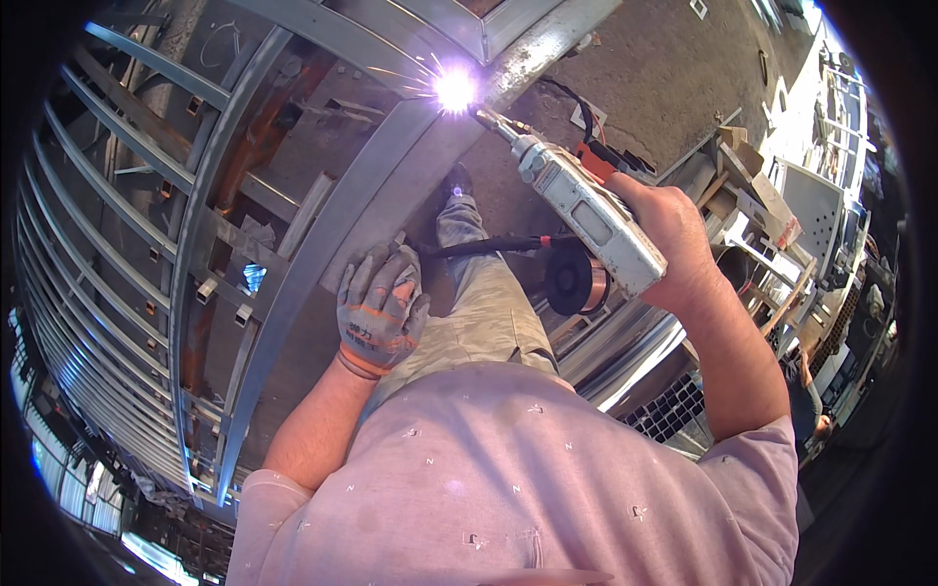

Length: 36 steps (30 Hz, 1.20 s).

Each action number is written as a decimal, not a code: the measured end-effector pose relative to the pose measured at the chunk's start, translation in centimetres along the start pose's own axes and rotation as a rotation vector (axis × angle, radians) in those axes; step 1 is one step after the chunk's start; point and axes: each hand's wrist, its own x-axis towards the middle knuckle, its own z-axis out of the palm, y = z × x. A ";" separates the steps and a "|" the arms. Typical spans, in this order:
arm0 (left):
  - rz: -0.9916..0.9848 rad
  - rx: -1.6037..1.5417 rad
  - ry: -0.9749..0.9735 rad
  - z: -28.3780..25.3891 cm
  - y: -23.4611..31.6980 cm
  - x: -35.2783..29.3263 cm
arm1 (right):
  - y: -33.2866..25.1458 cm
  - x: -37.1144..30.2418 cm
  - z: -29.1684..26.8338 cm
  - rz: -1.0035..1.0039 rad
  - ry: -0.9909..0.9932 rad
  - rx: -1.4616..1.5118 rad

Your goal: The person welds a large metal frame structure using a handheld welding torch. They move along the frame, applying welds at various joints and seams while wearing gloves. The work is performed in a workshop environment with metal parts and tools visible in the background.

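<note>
My bare right hand (pixel 664 234) grips a boxy, pale welding gun (pixel 601 230) by its rear end. The gun's nozzle points up and left to a bright welding arc (pixel 455 90) throwing sparks. That arc burns at a joint of the grey metal frame (pixel 386 161). My left hand (pixel 381 303), in a grey and orange work glove, is beside the frame's near edge with its fingers curled together. A black cable (pixel 498 245) with a red band runs to its fingertips; whether the fingers hold it is hidden.
Curved metal bars (pixel 107 220) fill the left side. A copper-coloured wire spool (pixel 578 282) is below the gun. Scrap pieces (pixel 747 181) and metal stock lie to the right. An orange-red tool (pixel 601 159) lies on the floor beyond the gun. Another person (pixel 803 391) is at the right edge.
</note>
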 end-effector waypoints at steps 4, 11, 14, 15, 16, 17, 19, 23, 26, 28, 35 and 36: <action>-0.008 -0.014 -0.004 -0.1 0.0 0.0 | 0.8 -0.2 0.2 0.035 0.027 -0.064; -0.018 0.024 -0.001 0.0 0.1 0.2 | 1.1 -1.9 -0.2 0.041 0.112 0.081; -0.020 0.032 -0.006 -0.1 0.2 0.2 | 0.3 -1.4 0.3 -0.051 0.043 0.031; -0.020 0.039 -0.011 -0.1 0.2 0.3 | -0.1 -1.2 0.5 -0.106 0.048 0.003; -0.027 0.040 -0.021 -0.1 0.2 0.3 | -0.4 -0.9 0.6 -0.110 0.017 0.007; -0.018 0.041 -0.018 -0.1 0.2 0.3 | -0.6 -0.7 0.6 -0.105 -0.003 0.007; -0.022 0.025 -0.026 -0.1 0.1 0.3 | -1.0 -0.1 0.8 -0.139 -0.011 0.022; -0.021 0.023 -0.022 0.0 0.1 0.2 | -1.5 0.6 0.7 -0.142 -0.012 -0.015; -0.029 0.023 -0.026 0.1 0.1 0.1 | -1.7 0.6 0.4 -0.115 -0.023 -0.043; -0.037 0.036 -0.029 0.1 0.2 -0.1 | -1.7 0.5 0.1 -0.126 -0.038 -0.014; -0.043 0.056 -0.022 0.3 0.2 -0.4 | -1.6 0.9 -0.1 -0.121 -0.049 -0.006; -0.043 0.061 -0.020 0.4 0.2 -0.4 | -1.6 0.9 -0.2 -0.120 -0.048 0.000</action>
